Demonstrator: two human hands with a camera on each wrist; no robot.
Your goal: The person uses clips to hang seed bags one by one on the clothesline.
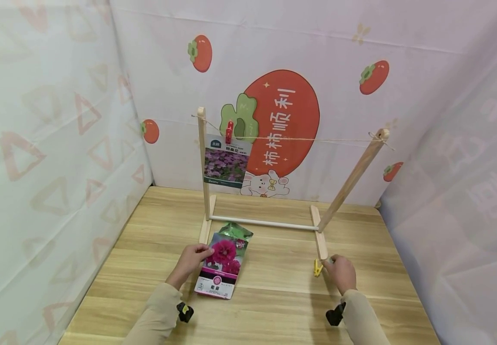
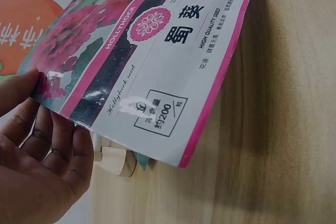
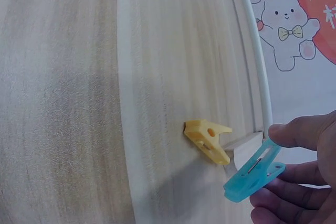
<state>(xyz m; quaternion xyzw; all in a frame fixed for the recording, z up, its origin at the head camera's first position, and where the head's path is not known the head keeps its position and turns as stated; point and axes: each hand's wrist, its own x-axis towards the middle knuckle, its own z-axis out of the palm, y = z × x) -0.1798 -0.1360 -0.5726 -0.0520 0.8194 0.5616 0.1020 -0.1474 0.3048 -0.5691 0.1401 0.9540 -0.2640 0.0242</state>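
A hollyhock seed packet (image 2: 152, 51) with a pink flower picture is pinched at its left edge between the thumb and fingers of my left hand (image 1: 193, 261). In the left wrist view it tilts above the tabletop. Partly hidden behind it lies a green packet (image 1: 236, 231). My right hand (image 1: 342, 272) pinches a turquoise clothespin (image 3: 253, 174) between thumb and fingers. Beside that hand, a yellow clothespin (image 3: 207, 139) rests on the table near the foot of a wooden frame. A red clothespin (image 1: 229, 132) holds a purple-flower seed packet (image 1: 226, 163) on the string.
The wooden frame has a left post (image 1: 203, 167), a leaning right post (image 1: 353, 179) and a white lower bar (image 1: 265, 223). A thin string (image 1: 300, 139) runs between the post tops. Printed cloth walls (image 1: 334, 38) enclose the wooden table (image 1: 274, 306).
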